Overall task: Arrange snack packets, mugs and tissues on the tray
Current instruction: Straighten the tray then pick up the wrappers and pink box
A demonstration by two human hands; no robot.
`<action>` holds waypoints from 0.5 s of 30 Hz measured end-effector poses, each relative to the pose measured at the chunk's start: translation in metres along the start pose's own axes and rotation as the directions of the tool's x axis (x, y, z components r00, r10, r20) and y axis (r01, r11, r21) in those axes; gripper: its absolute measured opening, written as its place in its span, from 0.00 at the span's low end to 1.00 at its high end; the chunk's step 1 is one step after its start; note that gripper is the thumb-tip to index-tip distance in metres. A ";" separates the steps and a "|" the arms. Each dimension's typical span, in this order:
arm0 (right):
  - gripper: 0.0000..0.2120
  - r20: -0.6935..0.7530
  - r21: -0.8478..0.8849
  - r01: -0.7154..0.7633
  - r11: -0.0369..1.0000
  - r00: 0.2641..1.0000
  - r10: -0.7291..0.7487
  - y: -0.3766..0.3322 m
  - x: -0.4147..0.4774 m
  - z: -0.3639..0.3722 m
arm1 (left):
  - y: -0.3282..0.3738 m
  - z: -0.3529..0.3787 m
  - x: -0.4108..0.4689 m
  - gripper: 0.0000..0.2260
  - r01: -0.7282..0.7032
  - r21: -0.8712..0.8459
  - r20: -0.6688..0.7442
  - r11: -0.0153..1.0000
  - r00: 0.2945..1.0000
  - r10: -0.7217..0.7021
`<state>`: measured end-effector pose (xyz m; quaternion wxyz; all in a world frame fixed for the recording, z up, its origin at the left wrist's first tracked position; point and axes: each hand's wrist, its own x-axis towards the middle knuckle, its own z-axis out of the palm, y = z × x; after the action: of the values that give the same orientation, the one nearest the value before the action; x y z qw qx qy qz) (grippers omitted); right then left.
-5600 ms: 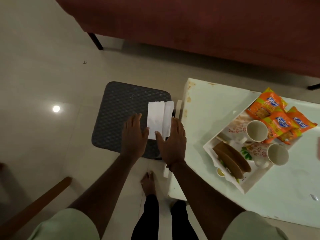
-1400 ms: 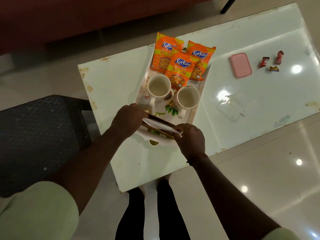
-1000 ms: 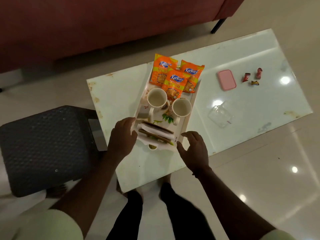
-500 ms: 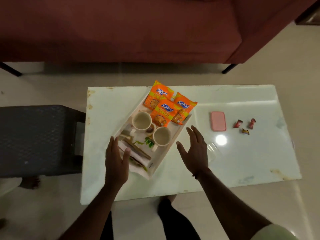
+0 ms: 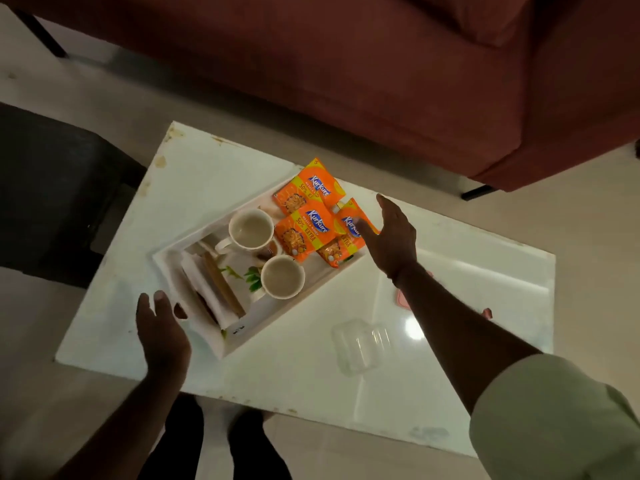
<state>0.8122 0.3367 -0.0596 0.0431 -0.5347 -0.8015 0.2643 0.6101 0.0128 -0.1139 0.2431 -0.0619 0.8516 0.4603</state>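
A white tray (image 5: 273,318) lies at an angle on the white table (image 5: 194,188). Three orange snack packets (image 5: 304,233) lie at its far end. Two white mugs, one (image 5: 250,231) behind the other (image 5: 282,281), stand in the middle. White tissues (image 5: 202,294) with brown strips across them lie at the near end. My left hand (image 5: 162,332) hovers open just outside the tray's near corner. Beside the far right edge my right hand (image 5: 391,239) is open, partly covering one packet. Neither hand holds anything.
A dark red sofa (image 5: 346,71) runs along the far side. A dark woven stool (image 5: 52,195) stands to the left of the table. A clear plastic container (image 5: 358,342) lies on the table near the tray; a pink box (image 5: 401,296) is mostly hidden behind my right forearm.
The tissues went from the stool onto the tray. Both hands let go of them and spread apart to opposite ends of the tray. The view has swung and the tray now appears more diagonal.
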 end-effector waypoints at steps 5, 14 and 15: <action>0.37 0.141 0.093 -0.137 0.986 0.982 0.124 -0.005 0.047 0.000 | -0.004 0.003 0.012 0.26 0.124 -0.017 0.023 0.992 0.992 -0.124; 0.28 0.444 0.312 -0.473 0.824 0.839 0.314 -0.001 0.093 0.026 | -0.012 0.007 0.012 0.21 0.237 -0.047 0.116 0.970 0.966 -0.230; 0.28 0.471 0.299 -0.506 0.809 0.816 0.336 -0.001 0.097 0.028 | -0.012 0.008 0.010 0.19 0.228 -0.033 0.118 0.973 0.968 -0.222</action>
<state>0.7607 0.4115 -0.1037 -0.0693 -0.6161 -0.5767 0.5319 0.6079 0.0140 -0.1315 0.3405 -0.1372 0.8130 0.4520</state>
